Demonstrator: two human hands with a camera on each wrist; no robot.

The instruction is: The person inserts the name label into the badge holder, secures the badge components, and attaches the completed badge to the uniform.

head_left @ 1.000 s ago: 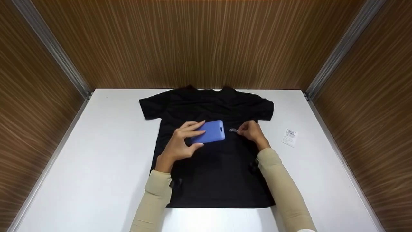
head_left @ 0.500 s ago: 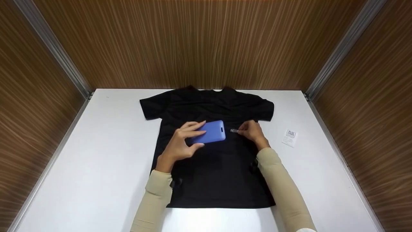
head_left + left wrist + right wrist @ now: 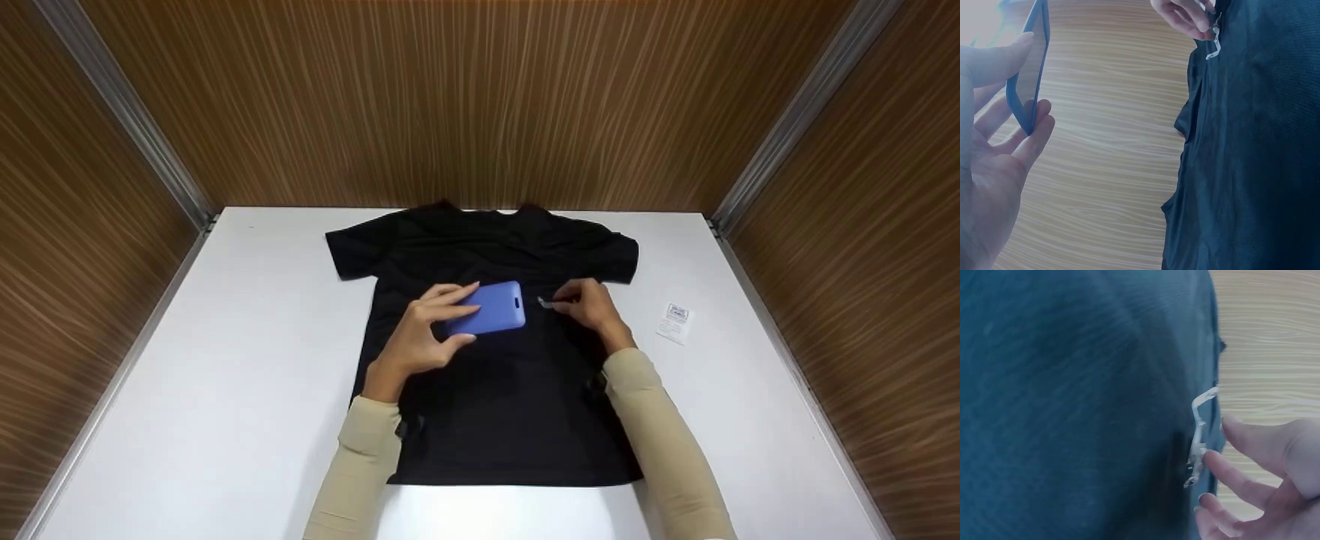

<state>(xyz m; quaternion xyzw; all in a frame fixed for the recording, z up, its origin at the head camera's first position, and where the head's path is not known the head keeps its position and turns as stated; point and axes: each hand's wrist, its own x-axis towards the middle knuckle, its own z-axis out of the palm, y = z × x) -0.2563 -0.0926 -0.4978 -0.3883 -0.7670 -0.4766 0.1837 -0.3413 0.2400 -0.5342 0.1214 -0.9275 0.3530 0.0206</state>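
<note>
A blue badge holder (image 3: pixel 495 309) with a small slot at one end is held above the shirt by my left hand (image 3: pixel 420 336), thumb on one edge and fingers on the other. In the left wrist view, that holder (image 3: pixel 1032 73) is edge-on, with a pale panel inside its blue rim. To its right, my right hand (image 3: pixel 591 306) pinches a small badge clip (image 3: pixel 545 303); its free end points toward the slot, apart from the holder. In the right wrist view, the clip (image 3: pixel 1198 430) shows a whitish strap and a metal part by the fingertips.
A black short-sleeved T-shirt (image 3: pixel 510 420) lies spread on the white table (image 3: pixel 255 352) beneath both hands. A white printed card (image 3: pixel 675 322) lies to the right of it. Wood-patterned panels (image 3: pixel 480 105) stand at the back and both sides.
The clip has turned slightly in my right fingers, and its free end now bends upward. My right hand has shifted very little. The left hand and the badge holder stay in place.
</note>
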